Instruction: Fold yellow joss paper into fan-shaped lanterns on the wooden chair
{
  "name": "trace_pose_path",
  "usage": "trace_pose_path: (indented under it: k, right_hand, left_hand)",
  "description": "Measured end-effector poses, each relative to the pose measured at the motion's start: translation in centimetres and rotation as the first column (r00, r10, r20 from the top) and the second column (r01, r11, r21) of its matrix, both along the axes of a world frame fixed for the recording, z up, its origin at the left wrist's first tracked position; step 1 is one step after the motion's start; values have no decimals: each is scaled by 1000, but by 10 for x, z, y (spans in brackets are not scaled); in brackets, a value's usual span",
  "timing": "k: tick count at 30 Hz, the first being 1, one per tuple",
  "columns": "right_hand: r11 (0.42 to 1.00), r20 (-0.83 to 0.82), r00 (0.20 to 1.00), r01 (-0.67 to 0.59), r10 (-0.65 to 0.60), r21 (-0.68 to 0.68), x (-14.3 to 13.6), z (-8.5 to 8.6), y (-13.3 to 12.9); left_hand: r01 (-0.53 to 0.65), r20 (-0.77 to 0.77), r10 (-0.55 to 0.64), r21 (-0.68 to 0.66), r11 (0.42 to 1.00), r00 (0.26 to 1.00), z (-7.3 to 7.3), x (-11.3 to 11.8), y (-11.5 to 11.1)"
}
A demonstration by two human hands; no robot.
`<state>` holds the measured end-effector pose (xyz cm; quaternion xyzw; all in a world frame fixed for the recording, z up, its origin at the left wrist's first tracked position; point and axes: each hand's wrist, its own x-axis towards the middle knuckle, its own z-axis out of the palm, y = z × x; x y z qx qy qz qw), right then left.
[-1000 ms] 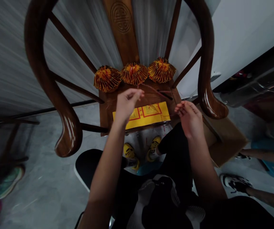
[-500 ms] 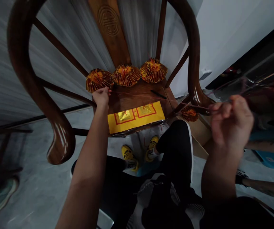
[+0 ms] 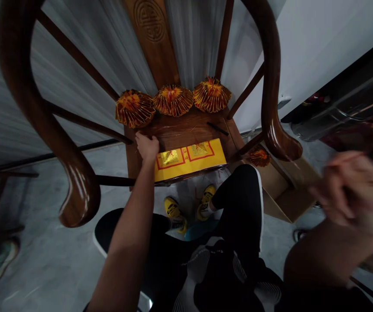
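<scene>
My left hand (image 3: 147, 146) is low over the brown wooden chair seat (image 3: 180, 128), beside the left end of a flat yellow paper pack (image 3: 191, 160) with red frames and gold squares. Its thumb and fingers are apart; I see nothing held, though the fingertips are partly hidden. Off to the right, my right hand (image 3: 355, 190) is raised with curled fingers, smeared by motion. A faint thread seems to run from it. Three pleated red-and-gold paper fans (image 3: 134, 108), bunched like rosettes, line the back of the seat. Thin reddish strands lie on the wood.
Curved chair arms rise at left (image 3: 79, 186) and right (image 3: 280, 143). A black stick-like item (image 3: 218, 128) rests on the seat. Right of the chair stands an open cardboard box (image 3: 280, 190), with another pleated paper piece (image 3: 259, 156) by its edge.
My left hand has come down from the left paper fan toward the yellow pack, its pinch loosened. The right hand has swung farther right and down; the thread stretched between both hands no longer shows.
</scene>
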<state>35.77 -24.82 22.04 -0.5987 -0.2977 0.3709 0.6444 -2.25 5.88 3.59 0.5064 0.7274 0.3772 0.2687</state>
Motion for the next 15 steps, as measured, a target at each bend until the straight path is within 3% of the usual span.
trace_pose_path:
  k: [1,3,5,6,8,10,12,13,15]
  right_hand:
    - [983,-35,986,-164,162,-85,-20,-7,10]
    - [870,-220,888,-447,404,-207,-58,-26,27]
    - [777,-388,766,-606,512,-171,-91,-51,38]
    - [763,-449,731,-628,514,-150,-106,-62,42]
    - [763,-538,680,-638,498,-99,-130,-82,46]
    - [794,-566,675,-605,473,-57,-148,-94,48]
    - [826,-565,692,-563,449,-33,-160,-101,50]
    - [837,-568,698,-547,436,-30,-164,-103,51]
    - [846,-584,699,-531,413,-38,-168,-105,53]
  left_hand:
    - [-32,-47,34,49,998,998,1,6,-18]
    - [13,-134,13,188,982,991,3,23,-66]
    - [104,8,-108,193,976,994,4,41,-121]
    - [170,120,-191,166,971,974,5,49,-149]
    - [380,358,-387,94,920,850,9,61,-197]
    - [527,608,-450,60,848,654,15,65,-232]
    - [636,730,-464,52,770,502,22,66,-253]
    - [679,747,-471,36,734,470,25,65,-259]
    - [728,737,-477,-30,685,479,28,65,-267]
